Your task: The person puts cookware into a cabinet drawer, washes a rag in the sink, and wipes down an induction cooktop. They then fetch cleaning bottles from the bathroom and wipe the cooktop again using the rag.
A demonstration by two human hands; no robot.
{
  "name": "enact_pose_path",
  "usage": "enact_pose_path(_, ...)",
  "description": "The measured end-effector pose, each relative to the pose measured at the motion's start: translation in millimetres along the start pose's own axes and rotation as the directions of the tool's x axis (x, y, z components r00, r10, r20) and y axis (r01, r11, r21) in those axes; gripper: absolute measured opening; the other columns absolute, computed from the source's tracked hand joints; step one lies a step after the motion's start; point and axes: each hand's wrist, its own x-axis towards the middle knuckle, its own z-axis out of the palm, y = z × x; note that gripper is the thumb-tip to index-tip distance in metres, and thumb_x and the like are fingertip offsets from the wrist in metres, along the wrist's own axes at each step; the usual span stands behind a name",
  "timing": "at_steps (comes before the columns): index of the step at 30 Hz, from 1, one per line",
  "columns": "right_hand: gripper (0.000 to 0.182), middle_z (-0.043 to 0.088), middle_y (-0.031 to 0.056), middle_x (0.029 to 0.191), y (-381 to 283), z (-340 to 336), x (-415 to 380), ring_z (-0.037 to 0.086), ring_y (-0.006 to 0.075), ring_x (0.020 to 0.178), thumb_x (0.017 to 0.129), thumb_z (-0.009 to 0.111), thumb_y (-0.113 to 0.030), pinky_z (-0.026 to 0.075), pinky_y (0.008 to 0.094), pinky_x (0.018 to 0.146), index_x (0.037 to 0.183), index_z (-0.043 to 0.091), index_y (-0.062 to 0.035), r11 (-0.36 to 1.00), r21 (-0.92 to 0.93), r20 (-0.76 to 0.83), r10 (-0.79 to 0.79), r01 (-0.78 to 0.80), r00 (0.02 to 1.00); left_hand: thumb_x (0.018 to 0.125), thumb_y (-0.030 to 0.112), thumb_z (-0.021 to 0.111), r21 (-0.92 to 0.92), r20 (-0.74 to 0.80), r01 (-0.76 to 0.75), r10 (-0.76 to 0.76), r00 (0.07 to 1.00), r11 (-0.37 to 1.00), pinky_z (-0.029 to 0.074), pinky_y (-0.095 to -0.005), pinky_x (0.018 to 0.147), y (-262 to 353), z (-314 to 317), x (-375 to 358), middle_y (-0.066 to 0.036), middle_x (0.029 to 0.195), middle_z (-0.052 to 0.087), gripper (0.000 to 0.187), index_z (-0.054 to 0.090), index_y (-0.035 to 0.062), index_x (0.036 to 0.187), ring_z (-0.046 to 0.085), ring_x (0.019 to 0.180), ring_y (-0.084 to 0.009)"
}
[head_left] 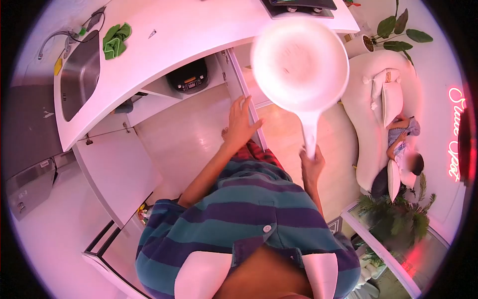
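Over by the curved white counter [169,30], the right hand [312,167] grips a round white long-handled pan [299,70], raised near the counter's edge. An open white cabinet door [235,82] juts between the hands; the left hand [240,122], fingers spread, is at it, near a black rice cooker [188,77].

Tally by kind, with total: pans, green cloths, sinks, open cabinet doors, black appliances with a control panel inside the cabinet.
Pan, held by its handle in the right hand: 1
Green cloth: 1
Sink: 1
Open cabinet doors: 2
Black appliance with a control panel: 1
Total: 6
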Motion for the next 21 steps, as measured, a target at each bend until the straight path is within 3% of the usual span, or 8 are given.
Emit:
enact_pose_path(2,0.019,0.054,0.0038,0.064,22.4,-34.2,-3.5,0.049,0.0077,0.057,0.068,0.059,-0.006,0.040,0.0232,0.052,0.085,0.059,0.0005,0.986,-0.136,-0.036,0.090,-0.094,0.995,0.065,0.018,0.071,0.042,-0.010,0.067,-0.067,0.998,0.997,0.027,-0.0438,0.098,3.0,17.3,-11.8,-0.022,0.127,0.027,0.077,0.029,0.0014,0.127,0.029,0.116,-0.0405)
enact_pose_path(7,0.018,0.051,0.0029,0.055,76.1,-92.5,25.6,0.047,0.0077,0.046,0.066,0.058,-0.007,0.037,0.0230,0.041,0.083,0.059,0.0009,0.928,-0.169,0.063,0.346,-0.332,0.936,0.064,0.009,0.068,0.161,-0.049,0.340,-0.337,0.940,0.927,0.037,-0.0433,0.091,4.1,65.5,-17.4,-0.022,0.129,0.023,0.081,0.023,0.0053,0.131,0.037,0.111,-0.0418)
enact_pose_path(10,0.019,0.049,0.0019,0.052,97.8,-117.7,74.8,0.046,0.0081,0.042,0.067,0.058,-0.008,0.036,0.0228,0.037,0.083,0.059,0.0010,0.915,-0.228,0.175,0.375,-0.333,0.911,0.063,0.005,0.063,0.157,-0.133,0.461,-0.444,0.886,0.874,0.039,-0.0437,0.087,0.4,87.3,-15.7,-0.022,0.127,0.029,0.080,0.023,0.0078,0.132,0.044,0.107,-0.0381)
enact_pose_path(12,0.020,0.050,0.0022,0.052,123.3,-132.6,123.3,0.046,0.0084,0.040,0.067,0.058,-0.008,0.037,0.0230,0.037,0.085,0.060,0.0000,0.924,-0.232,0.287,0.365,-0.305,0.886,0.062,0.002,0.061,0.210,-0.204,0.614,-0.580,0.789,0.761,0.040,-0.0431,0.086,9.7,102.0,-13.3,-0.021,0.126,0.032,0.080,0.024,0.0104,0.133,0.045,0.105,-0.0371)
enact_pose_path(15,0.013,0.050,0.0019,0.053,149.2,-140.4,203.5,0.046,0.0084,0.041,0.069,0.058,-0.009,0.037,0.0229,0.037,0.078,0.059,-0.0007,0.948,-0.272,0.467,0.280,-0.165,0.839,0.061,0.002,0.060,0.310,-0.484,0.564,-0.383,0.787,0.765,0.040,-0.0423,0.085,6.8,122.6,-13.5,-0.017,0.126,0.036,0.078,0.028,0.0108,0.132,0.045,0.106,-0.0356)
enact_pose_path(16,0.011,0.049,0.0010,0.054,156.2,-136.6,229.8,0.045,0.0079,0.041,0.070,0.058,-0.008,0.036,0.0224,0.037,0.077,0.057,-0.0009,0.949,-0.295,0.518,0.256,-0.110,0.816,0.062,0.002,0.059,0.413,-0.525,0.564,-0.319,0.789,0.715,0.040,-0.0416,0.084,7.4,123.0,-13.2,-0.016,0.125,0.037,0.076,0.029,0.0105,0.131,0.045,0.106,-0.0347)
enact_pose_path(18,0.008,0.049,0.0012,0.053,159.9,-126.3,278.7,0.045,0.0084,0.042,0.072,0.057,-0.009,0.035,0.0231,0.037,0.072,0.056,-0.0012,0.934,-0.358,0.615,0.232,0.005,0.753,0.062,0.003,0.057,0.411,-0.533,0.547,-0.294,0.793,0.730,0.040,-0.0405,0.084,8.8,121.5,-12.8,-0.014,0.122,0.040,0.070,0.034,0.0104,0.128,0.045,0.106,-0.0335)
enact_pose_path(21,0.010,0.050,0.0028,0.051,153.3,-94.9,343.0,0.046,0.0109,0.040,0.068,0.061,-0.009,0.037,0.0260,0.037,0.066,0.056,-0.0013,0.929,-0.365,0.675,0.309,-0.060,0.670,0.063,0.005,0.055,0.390,-0.602,0.475,-0.172,0.780,0.789,0.041,-0.0395,0.083,-4.1,123.6,-15.5,-0.012,0.117,0.045,0.061,0.041,0.0110,0.123,0.045,0.105,-0.0312)
